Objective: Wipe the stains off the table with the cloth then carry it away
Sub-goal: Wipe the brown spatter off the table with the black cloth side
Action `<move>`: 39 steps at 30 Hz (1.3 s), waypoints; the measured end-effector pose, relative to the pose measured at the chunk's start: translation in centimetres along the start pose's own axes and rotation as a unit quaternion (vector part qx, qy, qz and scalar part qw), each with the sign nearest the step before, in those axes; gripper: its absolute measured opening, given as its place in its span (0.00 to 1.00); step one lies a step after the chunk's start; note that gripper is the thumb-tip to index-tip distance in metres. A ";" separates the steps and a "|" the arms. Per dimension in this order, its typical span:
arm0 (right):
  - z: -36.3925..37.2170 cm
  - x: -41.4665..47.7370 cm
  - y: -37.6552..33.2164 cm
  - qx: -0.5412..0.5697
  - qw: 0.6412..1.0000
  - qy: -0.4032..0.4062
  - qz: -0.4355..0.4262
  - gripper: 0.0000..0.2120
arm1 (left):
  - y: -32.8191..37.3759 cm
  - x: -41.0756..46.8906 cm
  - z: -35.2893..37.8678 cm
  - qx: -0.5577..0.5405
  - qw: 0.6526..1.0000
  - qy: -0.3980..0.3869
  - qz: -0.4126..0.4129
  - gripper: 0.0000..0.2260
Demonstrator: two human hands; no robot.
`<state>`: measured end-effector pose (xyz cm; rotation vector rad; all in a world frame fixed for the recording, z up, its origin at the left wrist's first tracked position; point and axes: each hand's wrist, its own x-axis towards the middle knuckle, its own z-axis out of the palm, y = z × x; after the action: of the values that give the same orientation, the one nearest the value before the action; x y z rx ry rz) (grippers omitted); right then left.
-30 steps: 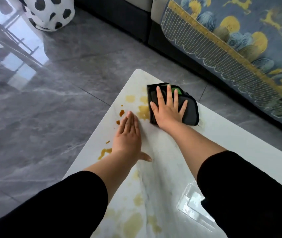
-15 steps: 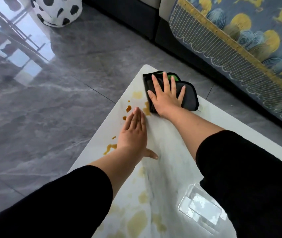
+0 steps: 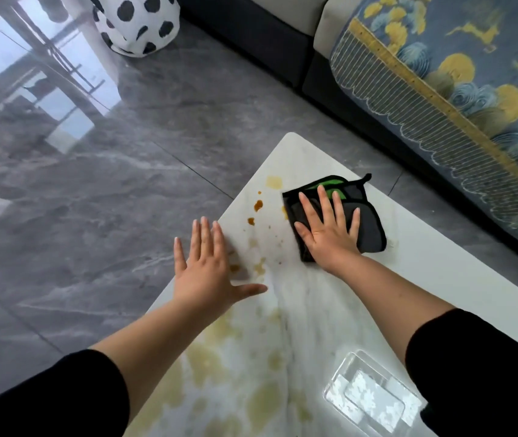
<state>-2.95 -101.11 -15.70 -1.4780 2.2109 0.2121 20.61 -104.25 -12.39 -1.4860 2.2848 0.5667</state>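
A dark grey and black cloth [image 3: 369, 227] with a green patch lies flat on the white marble table [image 3: 440, 266] near its far corner. My right hand [image 3: 327, 230] presses on the cloth with straight, spread fingers. Brown drops [image 3: 258, 205] and pale yellow smears [image 3: 264, 402] mark the table to the left of the cloth and toward me. My left hand [image 3: 207, 272] is flat with fingers spread at the table's left edge, partly out over the floor.
A clear plastic tray [image 3: 374, 402] sits on the table near my right sleeve. A sofa with a blue and yellow patterned cover [image 3: 459, 89] runs along the far right. A black-spotted white stool [image 3: 137, 23] stands on the glossy grey floor.
My right hand has slid the cloth right, away from the brown drops. My left hand has moved left to the table's edge and spread its fingers.
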 end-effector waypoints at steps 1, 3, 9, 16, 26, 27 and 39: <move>-0.1 0.2 0.0 0.000 1.000 -0.002 0.001 0.26 | -0.8 -0.2 0.1 -0.022 1.000 -0.015 -0.012 0.64; -0.6 1.4 -0.3 0.006 1.000 -0.003 0.007 0.26 | -1.7 -0.3 0.3 -0.061 0.997 -0.035 -0.012 0.64; -1.8 6.2 -3.1 0.012 1.000 0.017 0.017 0.26 | -2.2 0.0 1.1 -0.073 0.997 -0.025 0.015 0.65; 1.3 -0.8 -3.1 0.007 1.000 0.010 -0.021 0.26 | -2.6 -0.2 0.3 -0.103 0.993 -0.046 0.036 0.65; -0.4 4.7 -5.9 0.020 0.998 0.022 0.047 0.26 | -2.7 -0.2 0.2 -0.113 0.991 -0.060 0.039 0.65; -0.6 5.3 -6.2 0.021 0.998 0.026 0.050 0.26 | -2.7 -0.1 0.3 -0.111 0.992 -0.055 0.038 0.65; 3.5 -5.2 -4.5 -0.026 0.993 -0.010 -0.111 0.25 | -2.9 -0.3 -0.6 -0.152 0.985 -0.074 0.048 0.64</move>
<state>3.72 -97.29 -15.79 -1.7276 2.0197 0.2111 23.33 -105.37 -12.10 -1.4139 2.2373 1.0565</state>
